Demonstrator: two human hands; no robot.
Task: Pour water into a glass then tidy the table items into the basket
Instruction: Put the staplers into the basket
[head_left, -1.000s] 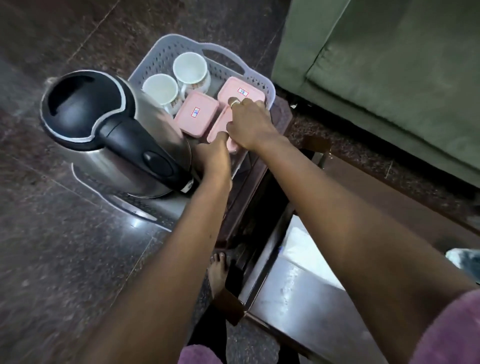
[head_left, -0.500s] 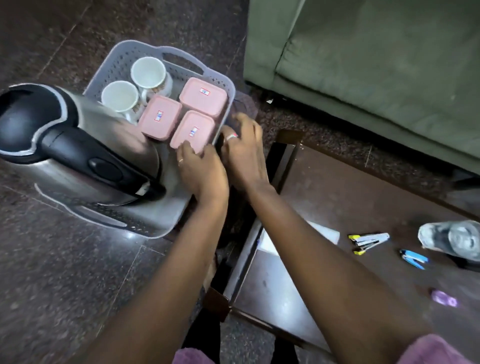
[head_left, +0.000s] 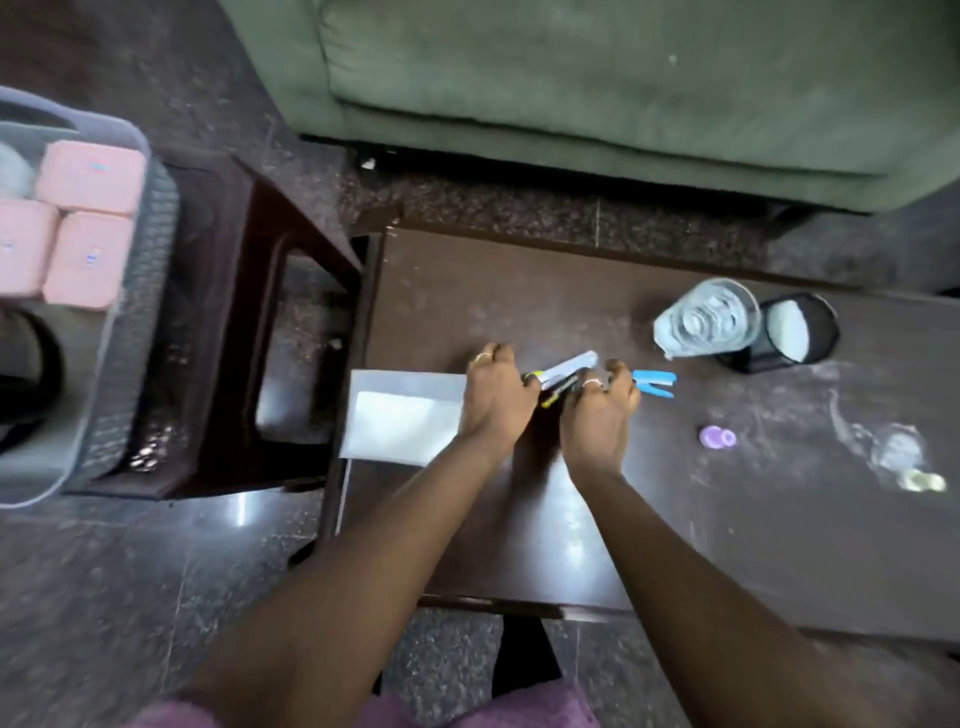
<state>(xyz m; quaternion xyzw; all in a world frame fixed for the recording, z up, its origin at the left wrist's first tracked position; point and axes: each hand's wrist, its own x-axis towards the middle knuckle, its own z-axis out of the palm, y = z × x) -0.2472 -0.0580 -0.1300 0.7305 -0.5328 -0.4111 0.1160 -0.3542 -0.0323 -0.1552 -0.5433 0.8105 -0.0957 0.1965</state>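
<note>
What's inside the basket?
Three pink lidded boxes sit in the basket, with a pale blur, likely a cup, beside them. Lids hide the boxes' contents; the frame edge cuts off the rest.

A dark table (head_left: 519, 291) is bearing a white envelope (head_left: 405, 421) beside the left hand (head_left: 498, 397), a white stapler (head_left: 566, 370) between left and right hand (head_left: 597, 413), a blue stapler (head_left: 655, 383) at the right hand's fingertips, and a glass (head_left: 706, 317) beyond.
</note>
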